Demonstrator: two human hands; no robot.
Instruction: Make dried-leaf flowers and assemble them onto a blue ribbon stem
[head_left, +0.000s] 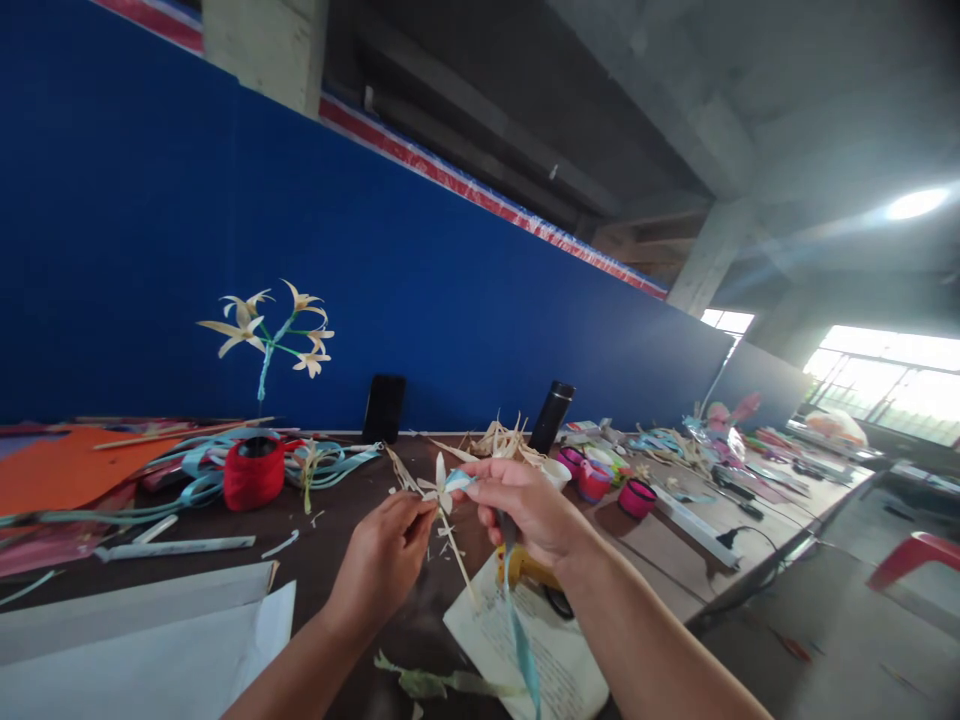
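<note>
A pale, handmade-looking flower with narrow petals sits on a thin stick in front of me. My left hand is closed, its fingertips pinching the flower at its base. From the right, my right hand pinches a light blue strip close beside the petals; the strip's long end hangs down over the printed paper. Under my right wrist lies a yellow tool, partly hidden. A finished-looking spray of similar flowers stands at the left in a red-wrapped holder.
Orange sheets, blue strips and a white folder lie at the left. A phone and a black bottle stand at the back. Small pink-rimmed pots, a power strip and scattered materials line the right side.
</note>
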